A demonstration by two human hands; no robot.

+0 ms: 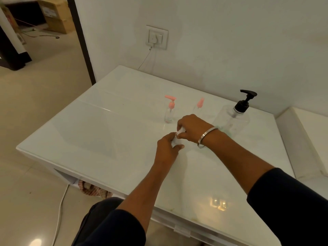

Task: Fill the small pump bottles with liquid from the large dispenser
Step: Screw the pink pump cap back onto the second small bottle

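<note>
While both arms reach out over the middle of the white table (110, 132), the two hands meet there and grip one small white thing (178, 137) between them. The right hand (192, 126) is on top, with its fingers curled down around the upper part, and a silver bangle (205, 137) sits on that wrist. The left hand (168, 146) is lower and nearer, with its fingers wrapped around the bottom part. Dark sleeves cover both arms up near the elbows. The white thing is mostly hidden by the fingers, so I cannot tell if it is a small bottle or a cap. The large dispenser (232, 118) stands on the table just behind the right wrist; it is clear with a black pump on top, and its bottom is partly hidden by the arm. A small pump bottle (169, 113) with a pink top stands upright behind the hands, a little to the left. A second pink pump (200, 102) shows between that bottle and the large dispenser, but its clear body is very hard to see against the pale table. The table top is shiny and shows a spot of light near the front edge. It sits against a white wall with a wall socket (157, 37) and a thin cord hanging down from it. The floor has pale tiles, and cardboard boxes (56, 15) lie in the next room at the far left.
</note>
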